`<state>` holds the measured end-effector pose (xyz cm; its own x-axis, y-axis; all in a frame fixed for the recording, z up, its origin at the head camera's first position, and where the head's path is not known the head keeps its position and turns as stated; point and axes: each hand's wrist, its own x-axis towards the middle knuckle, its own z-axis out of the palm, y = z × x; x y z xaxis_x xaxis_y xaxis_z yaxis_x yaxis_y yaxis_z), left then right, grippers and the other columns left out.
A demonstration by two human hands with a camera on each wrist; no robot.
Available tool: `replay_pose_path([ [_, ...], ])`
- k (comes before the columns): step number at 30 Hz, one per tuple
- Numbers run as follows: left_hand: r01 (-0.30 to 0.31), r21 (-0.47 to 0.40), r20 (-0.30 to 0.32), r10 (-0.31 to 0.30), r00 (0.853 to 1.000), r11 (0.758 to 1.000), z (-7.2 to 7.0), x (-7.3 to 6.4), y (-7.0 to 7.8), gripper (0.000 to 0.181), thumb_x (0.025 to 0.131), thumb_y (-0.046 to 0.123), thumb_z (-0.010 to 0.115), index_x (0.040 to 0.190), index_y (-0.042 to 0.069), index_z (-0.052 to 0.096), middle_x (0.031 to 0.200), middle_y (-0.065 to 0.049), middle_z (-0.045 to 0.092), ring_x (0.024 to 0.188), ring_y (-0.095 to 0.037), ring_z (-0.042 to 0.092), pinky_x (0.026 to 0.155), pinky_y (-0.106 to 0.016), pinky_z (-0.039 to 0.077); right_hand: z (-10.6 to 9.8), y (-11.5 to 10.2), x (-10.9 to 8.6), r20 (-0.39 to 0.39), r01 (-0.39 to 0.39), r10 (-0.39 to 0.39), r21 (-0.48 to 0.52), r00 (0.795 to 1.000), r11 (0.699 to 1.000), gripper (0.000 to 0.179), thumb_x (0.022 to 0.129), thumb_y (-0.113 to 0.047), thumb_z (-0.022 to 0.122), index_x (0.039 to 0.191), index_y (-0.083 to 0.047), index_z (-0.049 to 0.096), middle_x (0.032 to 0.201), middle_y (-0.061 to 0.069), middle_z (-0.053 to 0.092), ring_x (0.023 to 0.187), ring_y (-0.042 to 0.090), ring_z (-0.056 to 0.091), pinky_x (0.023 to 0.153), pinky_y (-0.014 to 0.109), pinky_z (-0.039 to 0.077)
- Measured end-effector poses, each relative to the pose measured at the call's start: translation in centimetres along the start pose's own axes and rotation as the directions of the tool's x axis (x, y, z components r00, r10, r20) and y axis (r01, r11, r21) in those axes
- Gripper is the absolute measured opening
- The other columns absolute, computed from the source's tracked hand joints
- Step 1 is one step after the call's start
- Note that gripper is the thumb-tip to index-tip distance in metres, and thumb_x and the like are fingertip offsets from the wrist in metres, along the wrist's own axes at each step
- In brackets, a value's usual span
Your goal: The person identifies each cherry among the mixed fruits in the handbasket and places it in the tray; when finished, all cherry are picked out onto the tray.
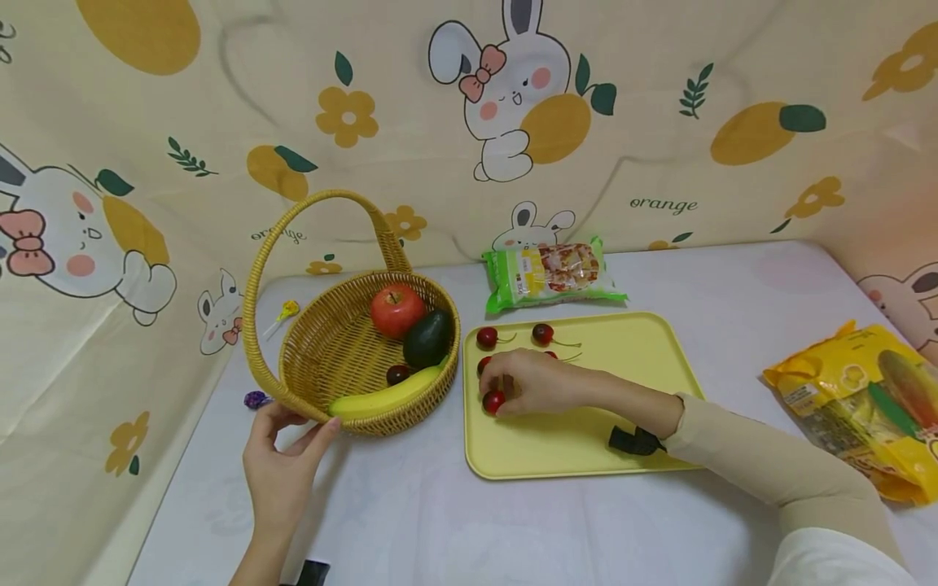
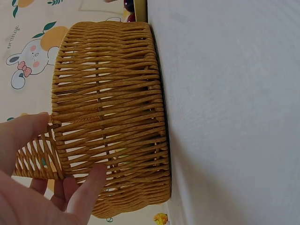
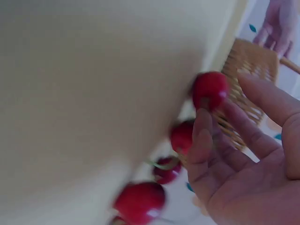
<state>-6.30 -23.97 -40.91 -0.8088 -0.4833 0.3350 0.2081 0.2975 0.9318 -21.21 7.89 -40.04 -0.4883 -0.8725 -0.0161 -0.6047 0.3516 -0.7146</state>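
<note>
My left hand point(image 1: 282, 460) grips the wicker basket point(image 1: 304, 342) near the foot of its arched handle, thumb on the outside of the weave point(image 2: 108, 112). In the basket lie a red apple point(image 1: 397, 311), an avocado point(image 1: 428, 340), a banana point(image 1: 388, 397) and a dark cherry point(image 1: 397, 374). Over the left part of the yellow tray point(image 1: 572, 456), my right hand point(image 1: 538, 381) reaches down around a cherry point(image 1: 493, 402). In the right wrist view a finger touches this cherry point(image 3: 211, 89), while the thumb stands slightly apart. Several other cherries point(image 3: 140, 201) with stems lie behind it.
A green-and-white snack packet point(image 1: 553, 275) lies behind the tray. At the right is a yellow bag point(image 1: 865, 407). Beside the basket lie a yellow lollipop point(image 1: 289, 309) and a purple lollipop point(image 1: 256, 400). Patterned cloth point(image 1: 410, 98) hangs behind the white table surface point(image 1: 410, 521).
</note>
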Motion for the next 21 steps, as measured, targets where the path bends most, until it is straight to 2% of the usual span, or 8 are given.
replay_pose_path([
  [3, 0.007, 0.001, 0.002, -0.007, 1.000, 1.000, 0.0, -0.1, 0.0, 0.049, 0.072, -0.019, 0.079, 0.113, -0.013, 0.054, 0.099, -0.010, 0.055, 0.095, -0.021, 0.054, 0.076, -0.022, 0.062, -1.2, -0.7, 0.5, -0.016, 0.017, -0.017, -0.053, 1.000, 0.998, 0.025, 0.085, -0.014, 0.081, 0.107, -0.007, 0.070, 0.098, 0.003, 0.066, 0.082, 0.020, 0.058, 0.068, 0.023, 0.054],
  [5, 0.007, -0.010, 0.001, -0.007, 1.000, 1.000, 0.0, -0.1, 0.0, 0.049, 0.072, -0.019, 0.079, 0.113, -0.013, 0.054, 0.099, -0.010, 0.055, 0.095, -0.021, 0.054, 0.076, -0.023, 0.062, -2.2, -1.2, 1.4, -0.030, 0.053, -0.056, -0.068, 0.998, 0.996, 0.026, 0.087, -0.014, 0.079, 0.109, -0.005, 0.069, 0.096, 0.005, 0.066, 0.080, 0.021, 0.057, 0.066, 0.024, 0.051],
  [9, -0.007, -0.026, 0.003, 0.007, 1.000, 1.000, -0.1, -0.1, -0.1, 0.049, 0.072, -0.020, 0.078, 0.113, -0.015, 0.053, 0.099, -0.011, 0.055, 0.095, -0.021, 0.054, 0.076, -0.024, 0.062, -3.9, -2.4, 4.5, -0.058, 0.135, -0.134, 0.006, 0.989, 0.991, 0.018, 0.092, -0.009, 0.072, 0.107, 0.000, 0.068, 0.094, 0.007, 0.066, 0.079, 0.020, 0.058, 0.065, 0.025, 0.054],
  [12, -0.011, -0.035, 0.005, 0.012, 1.000, 0.999, -0.2, 0.0, -0.2, 0.049, 0.072, -0.020, 0.078, 0.113, -0.015, 0.053, 0.099, -0.011, 0.054, 0.095, -0.022, 0.054, 0.076, -0.024, 0.062, -4.7, -3.4, 7.6, -0.047, 0.175, -0.171, 0.077, 0.984, 0.982, 0.015, 0.095, -0.005, 0.065, 0.107, 0.002, 0.067, 0.098, 0.010, 0.068, 0.086, 0.017, 0.062, 0.074, 0.025, 0.058],
  [14, -0.007, -0.039, 0.005, 0.007, 1.000, 0.999, -0.2, 0.0, -0.3, 0.048, 0.072, -0.020, 0.078, 0.113, -0.014, 0.053, 0.099, -0.012, 0.054, 0.095, -0.022, 0.054, 0.076, -0.024, 0.062, -5.0, -4.1, 9.8, 0.007, 0.192, -0.193, 0.097, 0.981, 0.977, 0.015, 0.096, -0.005, 0.063, 0.109, 0.003, 0.067, 0.102, 0.011, 0.069, 0.091, 0.014, 0.063, 0.081, 0.024, 0.058],
  [16, 0.000, -0.038, 0.005, 0.001, 1.000, 0.999, -0.2, 0.0, -0.3, 0.048, 0.072, -0.019, 0.079, 0.113, -0.014, 0.053, 0.099, -0.012, 0.054, 0.095, -0.022, 0.054, 0.076, -0.024, 0.062, -5.2, -4.8, 11.9, 0.093, 0.192, -0.202, 0.109, 0.975, 0.975, 0.017, 0.098, -0.008, 0.062, 0.111, 0.002, 0.067, 0.105, 0.011, 0.069, 0.095, 0.013, 0.063, 0.086, 0.022, 0.057],
  [19, 0.006, -0.034, 0.006, -0.006, 1.000, 0.999, -0.2, 0.0, -0.3, 0.048, 0.073, -0.019, 0.079, 0.113, -0.013, 0.054, 0.099, -0.012, 0.055, 0.095, -0.022, 0.055, 0.075, -0.023, 0.062, -5.3, -5.9, 14.5, 0.251, 0.159, -0.187, 0.126, 0.950, 0.979, 0.020, 0.101, -0.013, 0.059, 0.114, -0.002, 0.067, 0.098, 0.006, 0.067, 0.088, 0.015, 0.062, 0.080, 0.027, 0.057],
  [21, 0.009, -0.026, 0.010, -0.008, 1.000, 1.000, -0.1, 0.0, -0.3, 0.048, 0.073, -0.018, 0.079, 0.113, -0.013, 0.053, 0.099, -0.011, 0.055, 0.095, -0.022, 0.055, 0.075, -0.023, 0.062, -5.2, -6.4, 16.0, 0.338, 0.110, -0.142, 0.112, 0.930, 0.988, 0.022, 0.102, -0.018, 0.058, 0.117, -0.005, 0.067, 0.096, 0.004, 0.065, 0.084, 0.016, 0.060, 0.075, 0.031, 0.058],
])
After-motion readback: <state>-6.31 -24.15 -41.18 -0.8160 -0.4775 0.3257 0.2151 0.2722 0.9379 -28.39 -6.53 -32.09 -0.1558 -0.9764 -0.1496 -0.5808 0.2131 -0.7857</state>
